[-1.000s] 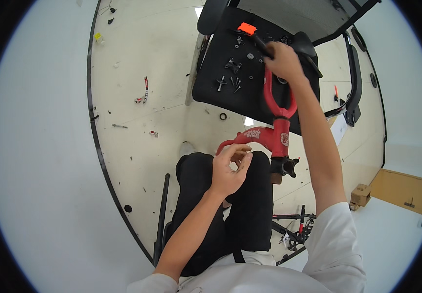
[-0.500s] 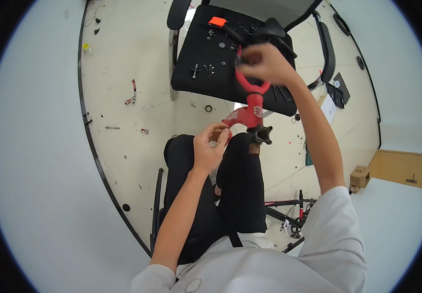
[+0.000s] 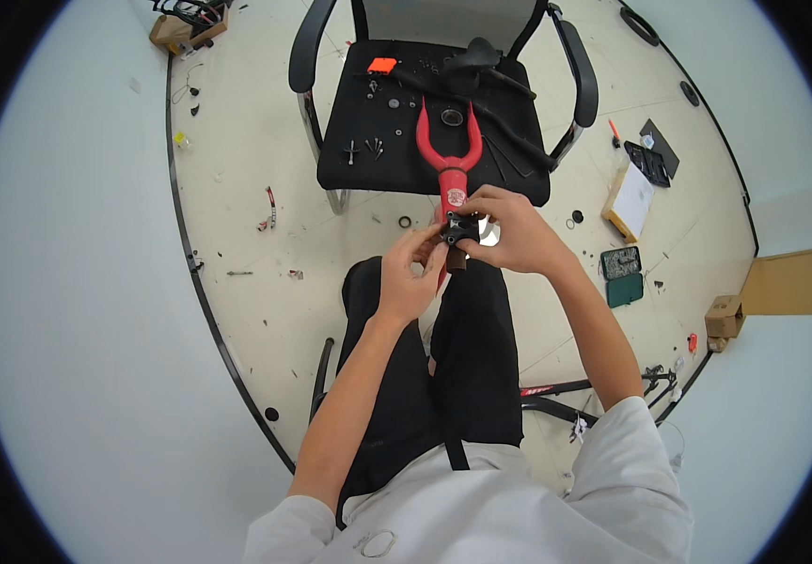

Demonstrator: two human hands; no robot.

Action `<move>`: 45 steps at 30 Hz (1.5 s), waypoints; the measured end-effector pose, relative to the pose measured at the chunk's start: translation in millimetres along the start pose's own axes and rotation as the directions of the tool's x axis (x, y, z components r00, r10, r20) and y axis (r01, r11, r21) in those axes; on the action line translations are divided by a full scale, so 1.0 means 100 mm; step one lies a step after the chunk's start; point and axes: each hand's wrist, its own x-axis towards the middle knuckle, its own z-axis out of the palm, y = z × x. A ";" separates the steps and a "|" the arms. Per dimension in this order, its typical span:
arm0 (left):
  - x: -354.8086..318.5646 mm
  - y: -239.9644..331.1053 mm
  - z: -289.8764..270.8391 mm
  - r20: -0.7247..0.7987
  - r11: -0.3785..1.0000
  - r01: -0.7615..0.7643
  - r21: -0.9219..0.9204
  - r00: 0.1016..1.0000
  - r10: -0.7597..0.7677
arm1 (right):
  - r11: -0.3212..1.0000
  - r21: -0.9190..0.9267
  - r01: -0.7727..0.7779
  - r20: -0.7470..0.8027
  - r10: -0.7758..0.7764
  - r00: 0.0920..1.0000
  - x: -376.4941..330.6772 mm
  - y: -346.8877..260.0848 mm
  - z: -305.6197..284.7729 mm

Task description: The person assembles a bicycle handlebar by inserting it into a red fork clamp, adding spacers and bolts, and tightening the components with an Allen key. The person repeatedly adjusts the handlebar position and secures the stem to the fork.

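Fork [image 3: 447, 160]: red, long axis running away from body, two prongs pointing onto black chair seat [image 3: 368, 164]
Right hand [image 3: 509, 230]: grip closed around fork's black lower clamp
Left hand [image 3: 408, 277]: fingertips pinching at clamp, above knees

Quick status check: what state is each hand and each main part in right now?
Red fork: blades resting on the chair seat, stem end held over the lap.
Black clamp: on the fork's stem, gripped.
Right hand: closed around the clamp.
Left hand: fingertips pinching at the clamp.
Green case: lying open on the floor.
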 end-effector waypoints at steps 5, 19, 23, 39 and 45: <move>-0.09 -0.12 0.01 -0.065 0.996 0.070 -0.049 0.995 -0.073 | 0.997 0.076 -0.028 -0.074 0.034 0.997 0.06 0.07 -0.08; -0.04 -0.27 -0.17 -0.068 0.956 0.232 -0.180 0.967 -0.247 | 0.861 -0.236 -0.451 -0.408 0.334 0.850 0.72 1.97 0.10; 0.18 -0.29 -0.31 -0.153 0.931 0.322 -0.171 0.925 -0.348 | 0.866 -0.247 -0.434 -0.452 0.293 0.843 0.74 1.94 0.12; 0.47 -0.57 -0.31 -0.199 0.971 0.232 0.060 0.956 -0.216 | 0.900 -0.224 -0.374 -0.504 0.222 0.835 0.43 2.03 0.32; 0.45 -0.53 -0.30 -0.222 0.973 0.226 0.048 0.952 -0.210 | 0.909 -0.173 -0.380 -0.610 0.205 0.766 0.79 1.70 0.15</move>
